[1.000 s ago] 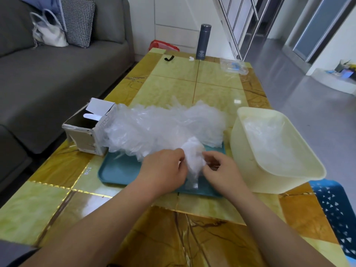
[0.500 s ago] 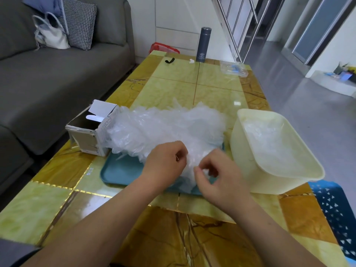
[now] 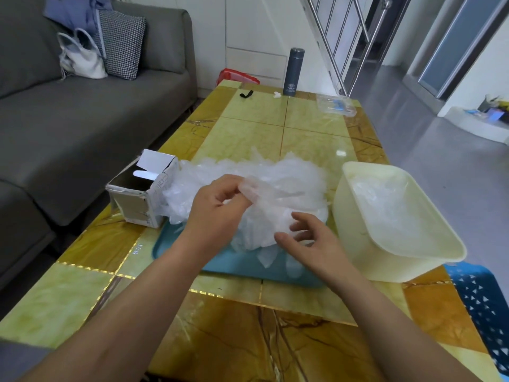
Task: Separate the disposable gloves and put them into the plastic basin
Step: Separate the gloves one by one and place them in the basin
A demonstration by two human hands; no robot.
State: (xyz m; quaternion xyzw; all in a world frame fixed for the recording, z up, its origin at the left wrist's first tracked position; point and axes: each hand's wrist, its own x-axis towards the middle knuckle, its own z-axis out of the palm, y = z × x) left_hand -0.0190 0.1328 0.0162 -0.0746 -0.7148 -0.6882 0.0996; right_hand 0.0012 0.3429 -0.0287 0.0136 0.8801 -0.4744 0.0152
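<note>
A heap of clear disposable gloves [image 3: 275,180] lies on a teal tray [image 3: 237,264] in the middle of the table. My left hand [image 3: 217,210] pinches one glove [image 3: 264,205] by its edge and lifts it above the heap. My right hand [image 3: 308,238] hovers at the lower end of that glove with thumb and fingers spread, holding nothing that I can see. The cream plastic basin [image 3: 358,238] stands to the right of the tray, with several clear gloves [image 3: 385,213] inside.
An opened cardboard glove box [image 3: 140,194] lies at the tray's left. At the table's far end stand a dark flask [image 3: 293,71] and a clear plastic packet [image 3: 336,104]. A grey sofa [image 3: 82,119] runs along the left. A blue stool [image 3: 484,307] is at the right.
My left hand has risen, pulling one glove up from the heap. My right hand has let go of the glove and its fingers have opened out.
</note>
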